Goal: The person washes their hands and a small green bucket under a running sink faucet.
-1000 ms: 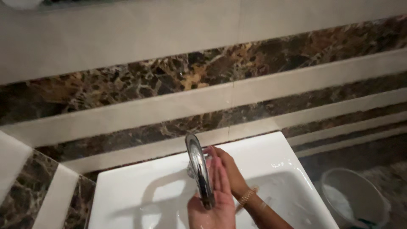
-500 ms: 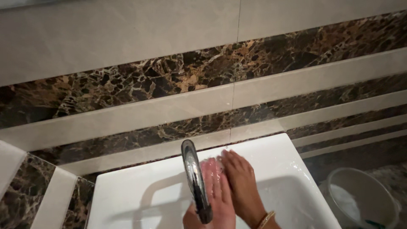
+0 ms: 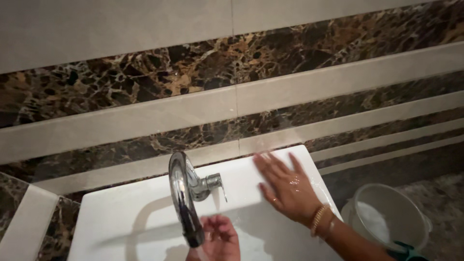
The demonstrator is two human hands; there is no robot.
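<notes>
Faucet chrome, rigid, likely slippery wet; grip its side lever. Left hand cupped open under spout; right hand flat, open, on sink rim right of faucet.

Two hands show: the right hand lies flat with spread fingers on the sink's back right corner, and the left hand is cupped under the spout near the front edge. There is one white sink, with one chrome tap at its back edge and one lever on that tap. One gold bracelet circles the right wrist. One pale bucket stands off the sink's right edge.
</notes>
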